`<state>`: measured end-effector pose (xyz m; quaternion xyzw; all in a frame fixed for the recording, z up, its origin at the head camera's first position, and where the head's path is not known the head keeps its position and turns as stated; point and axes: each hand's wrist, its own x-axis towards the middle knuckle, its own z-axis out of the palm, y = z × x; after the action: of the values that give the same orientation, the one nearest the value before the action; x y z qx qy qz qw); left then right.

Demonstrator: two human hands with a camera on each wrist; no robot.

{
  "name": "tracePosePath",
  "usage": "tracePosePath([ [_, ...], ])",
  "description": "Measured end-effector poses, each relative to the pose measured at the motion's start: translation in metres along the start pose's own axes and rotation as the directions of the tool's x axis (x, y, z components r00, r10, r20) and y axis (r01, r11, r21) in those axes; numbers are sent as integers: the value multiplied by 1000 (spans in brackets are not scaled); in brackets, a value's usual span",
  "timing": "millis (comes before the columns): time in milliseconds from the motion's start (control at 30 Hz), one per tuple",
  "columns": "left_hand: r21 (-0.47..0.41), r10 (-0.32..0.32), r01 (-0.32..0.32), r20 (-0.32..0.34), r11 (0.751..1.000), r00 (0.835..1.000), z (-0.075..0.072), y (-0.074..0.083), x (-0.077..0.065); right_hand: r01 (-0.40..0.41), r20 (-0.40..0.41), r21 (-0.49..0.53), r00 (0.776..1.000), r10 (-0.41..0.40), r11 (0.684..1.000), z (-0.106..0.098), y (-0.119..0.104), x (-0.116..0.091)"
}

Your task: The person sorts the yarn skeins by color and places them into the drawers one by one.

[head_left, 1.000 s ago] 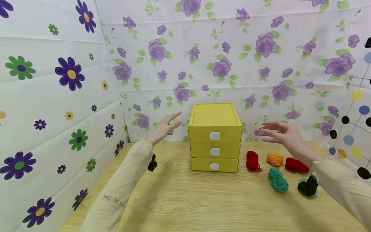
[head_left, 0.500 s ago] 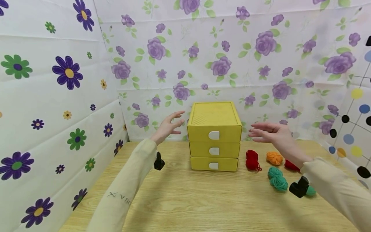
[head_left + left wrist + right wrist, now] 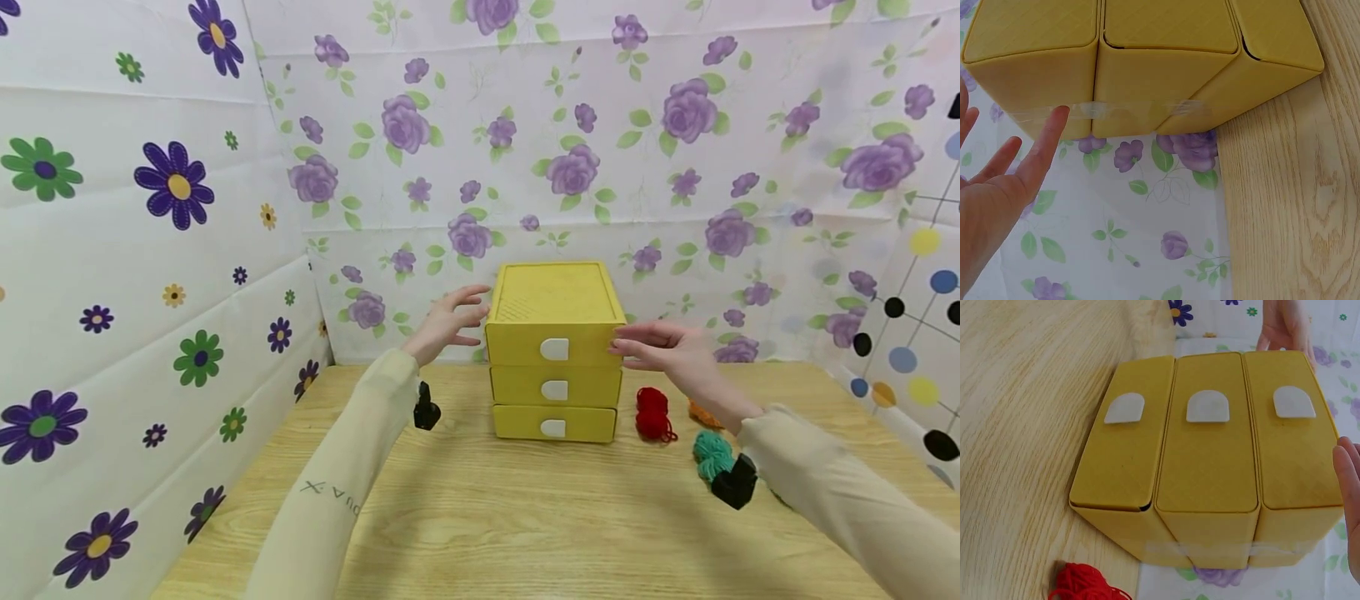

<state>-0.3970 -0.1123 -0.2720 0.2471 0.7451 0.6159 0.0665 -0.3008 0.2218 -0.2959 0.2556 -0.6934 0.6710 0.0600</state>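
A yellow chest of three small drawers [image 3: 558, 292] with white tab handles stands on the wooden table against the back wall. My left hand [image 3: 450, 321] is at its left side near the top, fingers spread and loosely bent. In the left wrist view, a fingertip of that hand [image 3: 1007, 194] overlaps the chest's side near a strip of clear tape [image 3: 1129, 109]; contact cannot be told. My right hand [image 3: 671, 358] reaches the upper right front edge, its fingers extended. The right wrist view has this hand [image 3: 1350, 494] beside the top drawer. All the drawers are closed.
Right of the chest lie a red yarn skein [image 3: 653, 414], a teal skein [image 3: 712, 454] and an orange one [image 3: 703, 414] partly behind my right arm. Black wrist mounts [image 3: 427, 407] hang below both wrists. Flowered cloth walls [image 3: 405, 192] enclose the table.
Both hands have moved inward to the chest, the left going right and the right going left. My right arm now covers more of the yarn. The chest stays in place.
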Motion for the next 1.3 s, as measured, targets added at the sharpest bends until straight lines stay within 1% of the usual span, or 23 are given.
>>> tracePosePath([
  [67,-6,-9,9,0,1000,1000,1,-2,2,-6,-5,-38,1000,6,999,3,2,1],
  [233,-31,-19,19,3,999,1000,2,-5,2,-32,-24,-70,999,30,997,11,7,3],
  [433,-40,-31,32,23,999,999,3,-8,1,-44,-19,-51,999,43,998,19,12,7],
  [667,-92,-70,71,7,993,998,4,-9,4,-42,6,-3,999,42,999,23,17,10],
  [767,-113,-85,84,-2,990,996,5,-8,5,-51,-3,16,999,51,999,25,18,12],
  [867,-122,-85,84,-3,989,996,6,-7,8,-55,-20,18,998,56,998,27,19,13],
  [1100,-135,-88,88,6,987,996,6,-7,10,-62,-56,-57,997,59,996,34,24,17],
  [1300,-138,-95,95,8,986,995,8,-7,10,-58,-74,-78,996,52,995,37,27,20],
])
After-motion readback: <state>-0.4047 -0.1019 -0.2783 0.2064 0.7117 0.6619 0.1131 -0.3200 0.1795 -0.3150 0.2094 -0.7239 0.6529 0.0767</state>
